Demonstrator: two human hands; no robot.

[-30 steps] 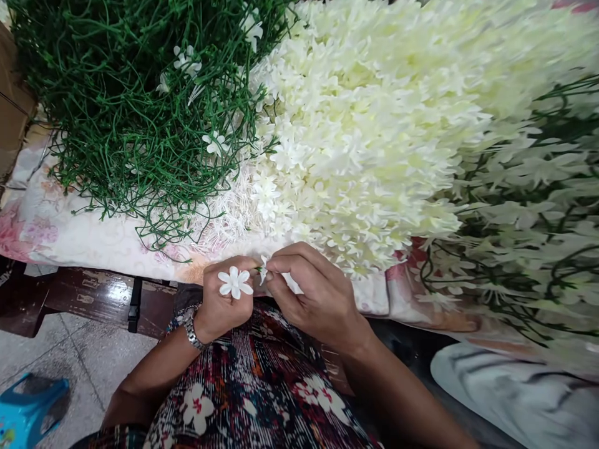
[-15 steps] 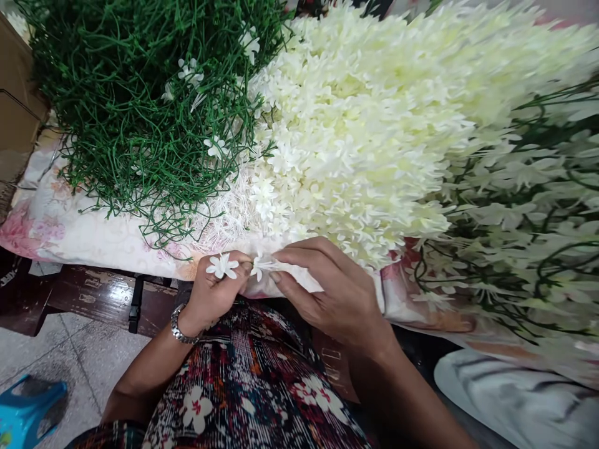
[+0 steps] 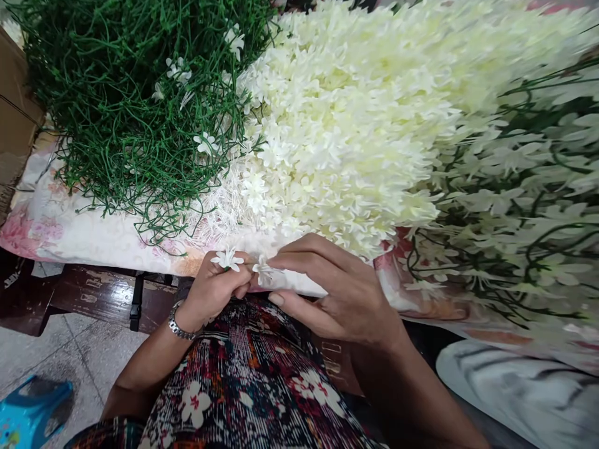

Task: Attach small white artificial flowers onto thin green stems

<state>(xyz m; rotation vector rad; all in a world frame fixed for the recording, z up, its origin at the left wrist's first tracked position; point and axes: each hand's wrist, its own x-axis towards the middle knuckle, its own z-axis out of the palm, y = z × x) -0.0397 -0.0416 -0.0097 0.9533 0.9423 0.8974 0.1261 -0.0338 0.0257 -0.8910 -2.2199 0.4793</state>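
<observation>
My left hand [image 3: 218, 288], with a watch on its wrist, is closed around an artificial flower stem that is mostly hidden in the fist. One white flower [image 3: 228, 259] pokes out above the knuckles. A second white flower [image 3: 264, 269] stands at the fingertips, facing my right hand [image 3: 334, 293]. The thumb and index finger of that hand are apart, with the index fingertip close by this second flower; whether they touch I cannot tell. Beyond the hands lies a big heap of white artificial flowers [image 3: 346, 137].
A pile of green plastic stems [image 3: 126, 106] fills the left of the floral cloth [image 3: 107, 234]. White stamens [image 3: 219, 215] lie between the piles. Finished-looking flower sprays [image 3: 510, 206] lie at right. A cardboard box [image 3: 16, 118] borders the left; a blue stool [image 3: 35, 408] stands on the floor.
My right thumb and index finger have parted from their pinch at the second flower. The left hand has turned slightly, tilting its first flower. The view has shifted a little.
</observation>
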